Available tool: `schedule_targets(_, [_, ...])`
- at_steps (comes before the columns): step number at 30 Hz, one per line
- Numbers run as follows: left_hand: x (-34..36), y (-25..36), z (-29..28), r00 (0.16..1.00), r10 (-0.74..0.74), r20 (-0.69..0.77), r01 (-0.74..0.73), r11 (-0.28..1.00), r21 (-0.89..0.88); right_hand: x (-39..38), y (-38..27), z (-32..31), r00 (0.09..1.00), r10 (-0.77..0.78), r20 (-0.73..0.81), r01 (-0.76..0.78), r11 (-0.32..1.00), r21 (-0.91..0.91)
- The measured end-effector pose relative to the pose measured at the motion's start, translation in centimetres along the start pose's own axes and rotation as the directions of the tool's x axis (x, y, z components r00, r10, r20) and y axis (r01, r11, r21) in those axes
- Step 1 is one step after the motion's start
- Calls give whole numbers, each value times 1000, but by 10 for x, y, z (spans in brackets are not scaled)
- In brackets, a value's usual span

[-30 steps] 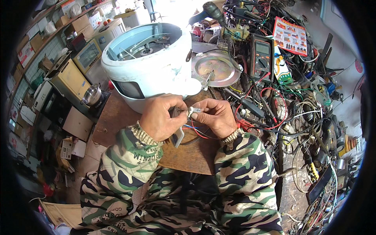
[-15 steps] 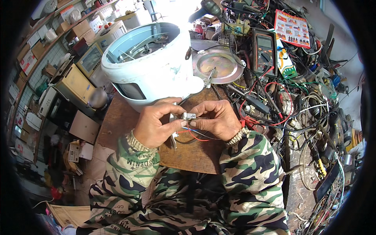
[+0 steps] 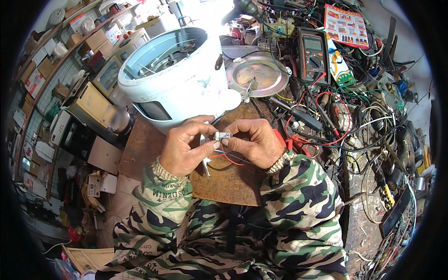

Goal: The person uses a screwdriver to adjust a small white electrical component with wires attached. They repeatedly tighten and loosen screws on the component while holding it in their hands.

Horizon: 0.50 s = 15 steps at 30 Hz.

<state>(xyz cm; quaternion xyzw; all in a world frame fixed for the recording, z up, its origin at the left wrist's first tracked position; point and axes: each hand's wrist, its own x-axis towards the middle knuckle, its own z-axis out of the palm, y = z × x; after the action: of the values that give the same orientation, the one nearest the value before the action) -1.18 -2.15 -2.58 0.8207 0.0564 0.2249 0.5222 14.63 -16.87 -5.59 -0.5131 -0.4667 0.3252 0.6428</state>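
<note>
My left hand (image 3: 181, 148) is closed on a small white block with a metal tab (image 3: 223, 135), pinched between thumb and fingers. A thin white panel (image 3: 206, 169) sticks out below the same hand, partly hidden by it. From the right, my right hand (image 3: 255, 143) pinches the metal tab with thumb and forefinger. Red, blue and black wires (image 3: 232, 161) hang below the block over the wooden bench top (image 3: 233, 189). Just beyond my hands stands a white rice cooker body (image 3: 175, 100), its open round end tilted up and showing bare metal inside.
A round metal plate (image 3: 268, 79) lies right of the cooker body. Behind it stand a multimeter (image 3: 313, 56) and a printed sheet (image 3: 346, 25). Tangled cables and tools, with a red test lead (image 3: 349, 112), crowd the right side. Shelves with boxes (image 3: 95, 41) line the left.
My right fingers have shifted slightly on the block, and more of the metal tab shows. The whole view has moved a little; the cooker body stays put.
</note>
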Motion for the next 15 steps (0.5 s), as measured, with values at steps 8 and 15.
schedule_targets(8, [7, -8, 7, 1000, -9, -4, 9, 999, -54, -3, -5, -3, 1000, -18, -4, 18, 995, 98])
schedule_targets(15, [4, 5, 4, 999, -25, -25, 24, 998, -50, 1, -5, -4, 998, 42, 38, -47, 990, 136])
